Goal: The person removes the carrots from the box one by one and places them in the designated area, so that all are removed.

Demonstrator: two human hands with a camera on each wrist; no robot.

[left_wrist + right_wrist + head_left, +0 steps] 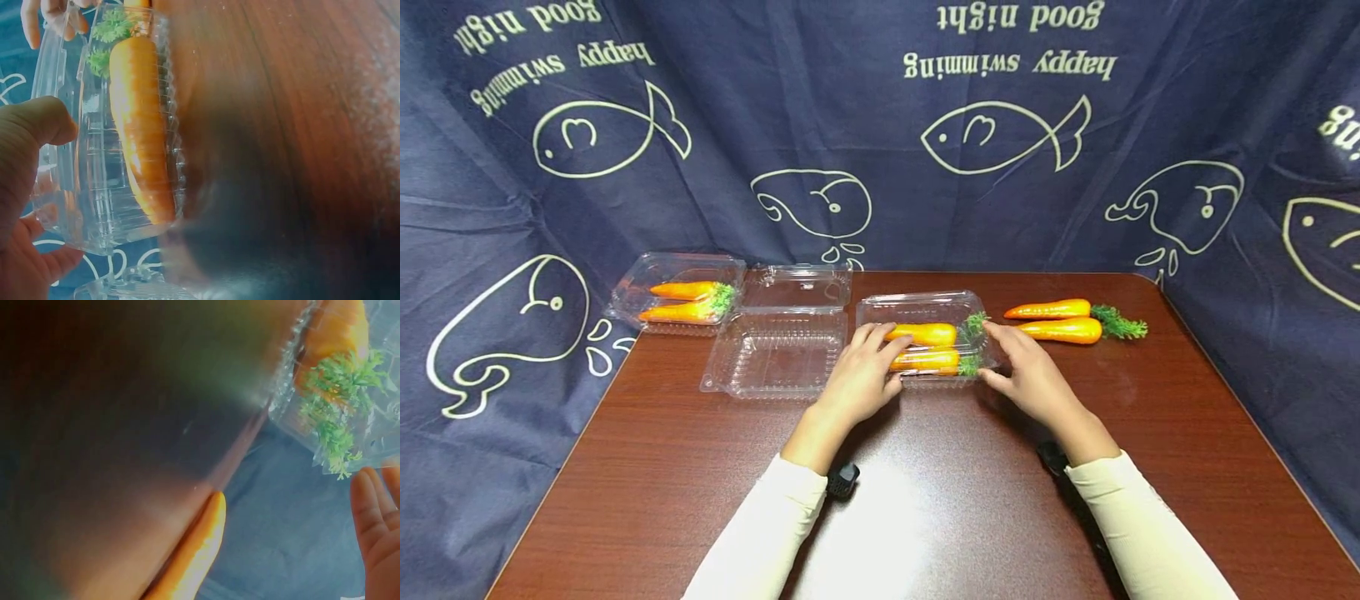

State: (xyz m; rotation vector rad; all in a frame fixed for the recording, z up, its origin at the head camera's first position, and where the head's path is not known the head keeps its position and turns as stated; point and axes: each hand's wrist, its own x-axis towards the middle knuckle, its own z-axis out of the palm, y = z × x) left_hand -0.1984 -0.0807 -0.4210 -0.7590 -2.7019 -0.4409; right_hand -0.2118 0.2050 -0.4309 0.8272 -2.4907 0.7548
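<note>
In the head view, a clear plastic clamshell box [917,310] with two carrots [928,362] in it sits between my hands. The lid looks partly over the carrots; how far it is down I cannot tell. At the box's left end my left hand [859,375] grips the clear plastic with curved thumb and fingers, and in the left wrist view they lie on either side of the lid [81,144]. On the other end, beside the green tops [337,400], my right hand [1033,375] touches the box's edge with fairly straight, spread fingers.
An opened clear box [782,354] stands left of my left hand. Farther left is another box [673,267] holding two carrots. To the right, two loose carrots [1060,331] lie on the brown table [1180,467]. A blue patterned cloth [880,100] hangs behind the table.
</note>
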